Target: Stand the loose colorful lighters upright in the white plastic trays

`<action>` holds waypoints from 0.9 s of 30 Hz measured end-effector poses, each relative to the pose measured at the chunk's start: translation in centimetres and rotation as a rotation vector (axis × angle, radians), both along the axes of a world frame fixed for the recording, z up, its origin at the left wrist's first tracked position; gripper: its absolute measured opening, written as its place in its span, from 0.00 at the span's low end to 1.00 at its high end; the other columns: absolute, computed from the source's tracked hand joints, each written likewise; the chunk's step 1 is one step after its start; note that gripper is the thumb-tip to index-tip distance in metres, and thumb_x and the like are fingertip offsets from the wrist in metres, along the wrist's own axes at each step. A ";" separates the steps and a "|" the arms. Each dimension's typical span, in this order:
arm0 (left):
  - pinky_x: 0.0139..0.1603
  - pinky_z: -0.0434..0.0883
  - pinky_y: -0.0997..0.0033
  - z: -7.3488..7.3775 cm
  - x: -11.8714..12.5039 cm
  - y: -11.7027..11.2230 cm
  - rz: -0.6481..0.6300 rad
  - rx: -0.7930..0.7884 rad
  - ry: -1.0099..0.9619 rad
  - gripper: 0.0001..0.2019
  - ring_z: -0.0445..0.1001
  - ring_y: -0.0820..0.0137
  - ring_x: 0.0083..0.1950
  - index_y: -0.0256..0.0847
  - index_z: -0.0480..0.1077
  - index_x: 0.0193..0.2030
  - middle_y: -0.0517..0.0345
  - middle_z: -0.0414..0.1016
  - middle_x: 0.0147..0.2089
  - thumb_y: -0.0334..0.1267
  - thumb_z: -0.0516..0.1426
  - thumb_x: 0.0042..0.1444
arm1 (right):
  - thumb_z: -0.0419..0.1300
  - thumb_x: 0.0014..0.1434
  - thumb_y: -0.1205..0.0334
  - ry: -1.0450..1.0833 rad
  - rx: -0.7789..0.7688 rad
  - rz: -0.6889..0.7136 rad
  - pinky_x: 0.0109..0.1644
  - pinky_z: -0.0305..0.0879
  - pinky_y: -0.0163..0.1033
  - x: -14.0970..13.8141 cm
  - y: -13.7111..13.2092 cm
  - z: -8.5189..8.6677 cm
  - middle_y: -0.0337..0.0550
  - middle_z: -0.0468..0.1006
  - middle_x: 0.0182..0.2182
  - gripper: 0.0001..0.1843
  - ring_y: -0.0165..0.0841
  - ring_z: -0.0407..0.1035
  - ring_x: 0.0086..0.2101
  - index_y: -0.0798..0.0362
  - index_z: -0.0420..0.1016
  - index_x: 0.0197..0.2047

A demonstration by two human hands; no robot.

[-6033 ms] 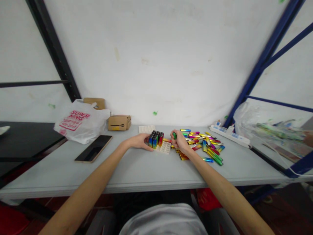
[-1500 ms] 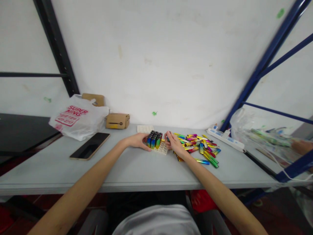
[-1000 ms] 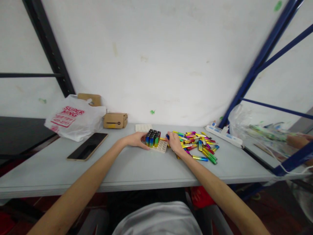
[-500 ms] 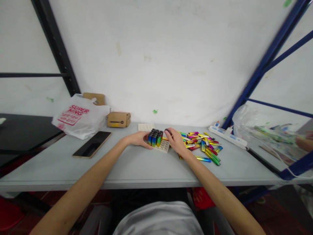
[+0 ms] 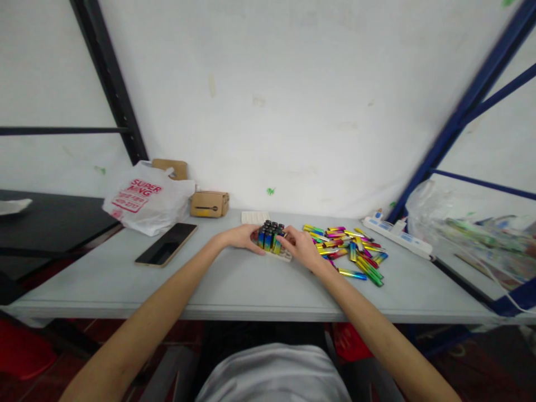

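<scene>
Flanking upright lighters (image 5: 270, 239), left hand (image 5: 240, 238), right hand (image 5: 300, 249), pile (image 5: 352, 252) right, table edge (image 5: 299, 219) beyond

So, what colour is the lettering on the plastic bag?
Red, on a white bag; it shows best in the head view.

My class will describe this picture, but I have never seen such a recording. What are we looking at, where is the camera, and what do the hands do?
No machine here: both bare arms belong to one person, whose head carries the only camera, looking forward and down. On a grey table, the left hand rests against a block of upright lighters standing in a white tray. The right hand touches the block's right side; whether it pinches a lighter is too small to tell. Right of it lie a pile of coloured lighters and a power strip; left lie a phone, a plastic bag and a box.
</scene>
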State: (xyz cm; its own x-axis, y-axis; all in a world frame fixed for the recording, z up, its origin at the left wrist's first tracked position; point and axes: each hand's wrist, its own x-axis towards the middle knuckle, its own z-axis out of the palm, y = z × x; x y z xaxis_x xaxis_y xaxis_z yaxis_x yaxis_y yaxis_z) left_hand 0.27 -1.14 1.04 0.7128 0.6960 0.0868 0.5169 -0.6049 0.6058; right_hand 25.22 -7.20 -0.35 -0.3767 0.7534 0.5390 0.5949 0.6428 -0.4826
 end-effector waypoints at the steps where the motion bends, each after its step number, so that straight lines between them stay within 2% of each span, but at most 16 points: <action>1: 0.41 0.67 0.71 -0.1 0.0 0.1 -0.006 0.006 -0.001 0.37 0.73 0.63 0.44 0.39 0.71 0.56 0.56 0.78 0.46 0.56 0.69 0.40 | 0.57 0.66 0.49 -0.006 -0.014 0.007 0.28 0.60 0.33 0.0 0.0 -0.1 0.38 0.79 0.24 0.14 0.31 0.71 0.23 0.52 0.70 0.41; 6: 0.40 0.66 0.72 -0.1 0.0 0.2 -0.030 0.014 0.008 0.37 0.72 0.64 0.43 0.40 0.71 0.57 0.56 0.77 0.46 0.56 0.68 0.42 | 0.57 0.67 0.48 -0.036 -0.036 0.042 0.30 0.60 0.33 -0.1 -0.3 0.0 0.38 0.78 0.24 0.14 0.32 0.72 0.24 0.51 0.70 0.40; 13: 0.39 0.65 0.71 0.2 0.1 -0.2 -0.026 0.033 0.010 0.37 0.71 0.64 0.41 0.40 0.71 0.57 0.56 0.77 0.44 0.57 0.68 0.41 | 0.54 0.69 0.48 -0.179 0.107 -0.001 0.33 0.58 0.33 -0.8 -0.3 -0.3 0.42 0.79 0.28 0.15 0.32 0.71 0.26 0.52 0.71 0.44; 21: 0.41 0.66 0.71 0.0 0.1 -0.1 -0.033 0.016 0.000 0.38 0.72 0.64 0.43 0.40 0.70 0.59 0.55 0.77 0.47 0.55 0.68 0.41 | 0.52 0.70 0.50 -0.185 0.096 0.010 0.32 0.57 0.33 -0.6 -0.2 -0.2 0.41 0.79 0.27 0.15 0.32 0.71 0.26 0.53 0.71 0.46; 27: 0.39 0.66 0.71 0.0 0.0 -0.1 -0.026 0.024 0.017 0.37 0.71 0.64 0.41 0.40 0.71 0.57 0.56 0.77 0.45 0.57 0.68 0.42 | 0.50 0.71 0.51 -0.263 0.081 0.051 0.31 0.55 0.33 -0.2 -0.3 0.1 0.41 0.78 0.26 0.15 0.31 0.70 0.24 0.53 0.70 0.47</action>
